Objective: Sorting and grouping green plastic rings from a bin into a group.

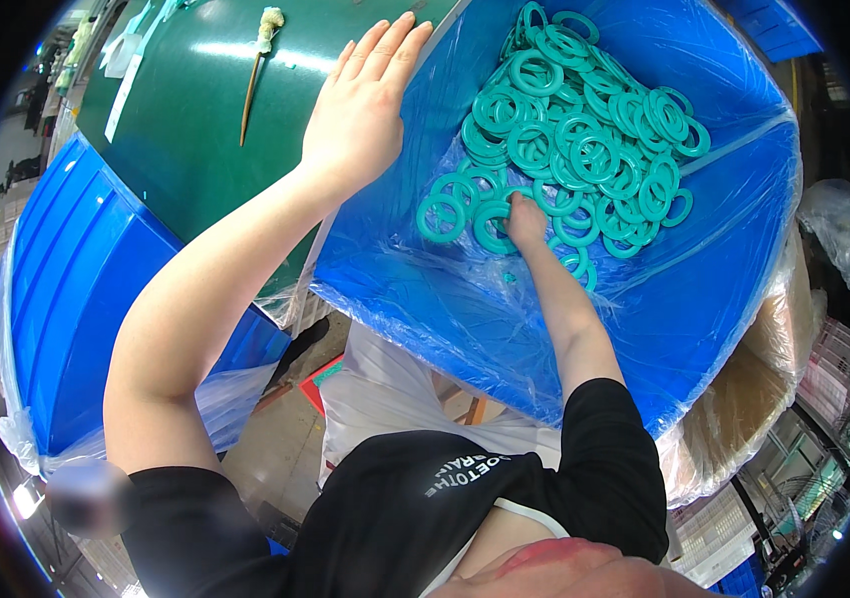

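Teal rings (584,149) lie heaped in a large blue bin (385,249) lined with clear plastic film. Deep inside it, at the near side of the heap, my right hand (526,221) closes on a teal ring (490,227) with its fingertips. Its fingers are partly hidden behind the back of the hand. My left hand (357,115) lies flat by the bin's left edge, next to the green tabletop (195,130). Its fingers are stretched out together, and nothing shows in them.
On the green tabletop lies a thin wooden-handled stick (250,95) with a pale, frayed tip. A second blue bin (86,299) stands to the left, partly wrapped in film. A crumpled clear plastic bag (844,234) sits at the far right.
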Demonstrator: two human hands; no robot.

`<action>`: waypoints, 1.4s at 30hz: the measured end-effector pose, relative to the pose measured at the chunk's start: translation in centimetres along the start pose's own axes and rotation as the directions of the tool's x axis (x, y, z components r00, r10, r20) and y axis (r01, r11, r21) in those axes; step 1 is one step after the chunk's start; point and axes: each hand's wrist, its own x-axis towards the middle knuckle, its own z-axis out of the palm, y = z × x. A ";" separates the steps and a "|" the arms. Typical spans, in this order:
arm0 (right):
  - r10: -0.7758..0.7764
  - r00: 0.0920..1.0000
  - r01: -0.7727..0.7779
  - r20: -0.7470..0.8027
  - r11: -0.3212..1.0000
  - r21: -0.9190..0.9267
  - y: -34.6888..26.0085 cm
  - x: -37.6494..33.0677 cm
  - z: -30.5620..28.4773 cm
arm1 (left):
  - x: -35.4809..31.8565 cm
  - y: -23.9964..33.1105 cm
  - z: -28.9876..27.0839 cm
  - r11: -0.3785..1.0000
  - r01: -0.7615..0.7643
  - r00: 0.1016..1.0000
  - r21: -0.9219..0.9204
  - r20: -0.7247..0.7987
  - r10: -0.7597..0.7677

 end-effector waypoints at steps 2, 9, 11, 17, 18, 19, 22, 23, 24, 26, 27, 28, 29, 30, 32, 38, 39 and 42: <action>0.021 0.994 -0.031 -0.108 0.995 -0.093 0.6 0.7 0.4 | 0.3 0.0 0.2 1.000 0.000 1.000 -0.003 -0.013 0.000; -0.156 0.960 0.043 -0.234 0.903 -0.427 1.1 0.6 0.4 | 0.1 -0.1 0.1 1.000 -0.004 1.000 -0.018 -0.020 0.003; -0.251 0.966 0.198 -0.053 0.861 -0.468 1.3 0.5 0.4 | 0.2 0.0 0.2 1.000 -0.002 1.000 -0.020 -0.025 0.002; -0.175 0.985 0.155 -0.012 0.901 -0.406 2.7 -2.2 0.2 | 0.0 -0.1 0.3 0.999 -0.013 0.999 -0.036 -0.047 0.011; -0.178 0.984 0.160 -0.008 0.900 -0.407 3.0 -2.5 0.0 | -0.1 -0.2 0.3 0.999 -0.010 0.999 -0.035 -0.045 0.009; -0.085 0.996 0.086 0.016 0.967 -0.239 3.3 -2.6 -0.5 | 0.0 -0.3 0.2 0.999 -0.009 0.999 -0.035 -0.046 0.008; 0.112 0.993 -0.114 0.019 0.980 0.161 2.8 -2.0 -1.7 | 0.0 -0.4 0.1 0.999 -0.019 0.998 -0.040 -0.058 0.016; 0.231 0.973 -0.216 0.007 0.897 0.385 2.5 -1.7 -2.2 | -0.1 -0.1 -0.2 0.999 -0.013 0.998 -0.040 -0.056 0.011; 0.225 0.974 -0.212 0.011 0.899 0.384 1.5 -1.1 -2.3 | -0.2 0.3 -0.6 1.000 -0.014 0.999 -0.023 -0.048 0.013; 0.111 0.990 -0.056 -0.083 0.870 0.490 -1.3 0.1 -2.6 | 0.0 0.4 -0.8 1.000 -0.023 0.999 -0.008 -0.048 0.022; 0.109 0.990 -0.053 -0.086 0.869 0.492 -2.8 1.0 -2.1 | -0.1 -0.1 -0.3 1.000 -0.017 0.999 -0.018 -0.050 0.016; 0.067 0.994 -0.023 -0.089 0.906 0.423 -4.1 1.8 -1.0 | 0.0 -0.3 0.3 0.999 -0.015 0.999 -0.033 -0.052 0.013; 0.022 0.996 0.011 -0.089 0.935 0.354 -5.3 2.4 0.0 | 0.1 -0.3 0.3 0.999 -0.019 0.998 -0.028 -0.052 0.017; 0.023 0.995 0.012 -0.094 0.933 0.359 -6.0 2.6 0.9 | 0.3 -0.1 0.4 0.999 -0.019 0.999 -0.039 -0.052 0.017; 0.078 0.986 -0.048 -0.145 0.979 0.200 -8.1 2.6 2.0 | 0.3 0.0 0.5 0.999 -0.015 0.999 -0.038 -0.041 0.013; 0.093 0.993 -0.090 -0.067 0.995 0.033 -12.6 0.5 2.6 | -0.3 -0.6 -0.1 1.000 0.005 0.999 -0.023 -0.032 -0.006; 0.073 0.997 -0.073 -0.037 0.997 -0.012 -13.0 0.5 2.6 | -0.5 -0.7 -0.2 1.000 0.013 0.999 -0.014 -0.030 -0.013; 0.123 0.988 -0.137 -0.096 0.978 -0.157 -9.8 2.1 5.0 | 0.6 0.3 0.3 0.999 -0.013 0.999 -0.046 -0.038 0.011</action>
